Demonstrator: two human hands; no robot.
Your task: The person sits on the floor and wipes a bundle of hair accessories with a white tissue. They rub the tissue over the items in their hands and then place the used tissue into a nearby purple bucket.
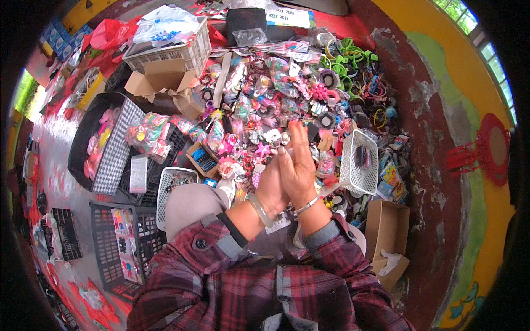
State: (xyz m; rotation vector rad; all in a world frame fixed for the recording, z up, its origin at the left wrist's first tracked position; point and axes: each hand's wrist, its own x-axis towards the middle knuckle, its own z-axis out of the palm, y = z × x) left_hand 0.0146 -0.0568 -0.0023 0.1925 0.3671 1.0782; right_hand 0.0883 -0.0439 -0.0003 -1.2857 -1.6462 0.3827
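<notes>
My left hand [270,186] and my right hand [301,175] meet palm to palm over the middle of a large pile of small hair accessories [258,99]. The right hand's fingers are stretched straight, pointing away from me. Most of the left hand's fingers lie behind the right hand; what shows of that hand looks flat. Nothing can be seen held in either one, though the space between the palms is hidden. A pale bangle [259,209] circles my left wrist, and a thin bracelet [307,205] my right. Pink star-shaped pieces [263,149] lie just beyond the left hand.
White perforated baskets stand right [359,185] and left [161,205] of my hands. Further left are a dark checked bin [113,149], a black crate [105,259] and an opened carton [160,77]. Green headbands [350,58] lie far right; a brown box [386,226] sits near right.
</notes>
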